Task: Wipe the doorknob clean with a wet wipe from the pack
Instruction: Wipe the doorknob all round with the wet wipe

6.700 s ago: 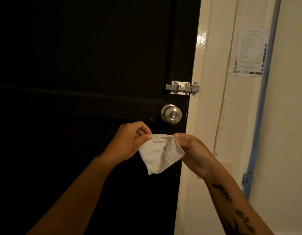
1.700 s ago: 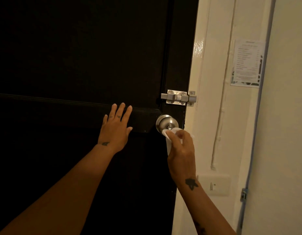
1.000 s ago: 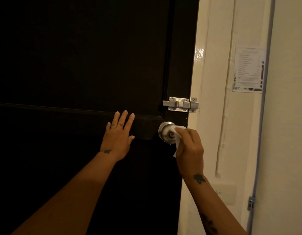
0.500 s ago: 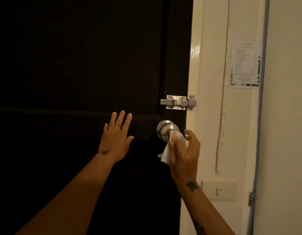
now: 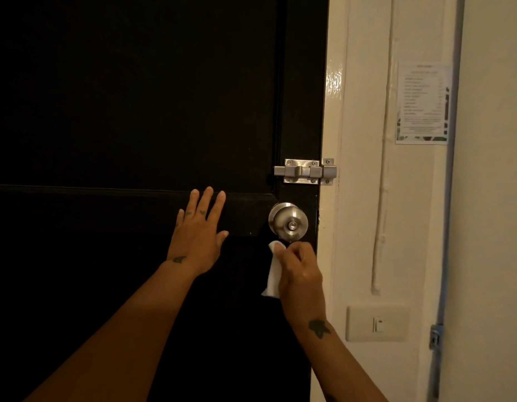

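wet wipe [image 5: 273, 274] just below doorknob [image 5: 288, 221]

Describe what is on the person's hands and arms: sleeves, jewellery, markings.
Both forearms are bare, with no sleeves, watch or rings in view. The left hand has a small dark tattoo at the wrist and tiny marks on two fingers. The right hand has a dark leaf-like tattoo near the wrist, and more ink shows lower on that forearm, cut off by the frame edge.
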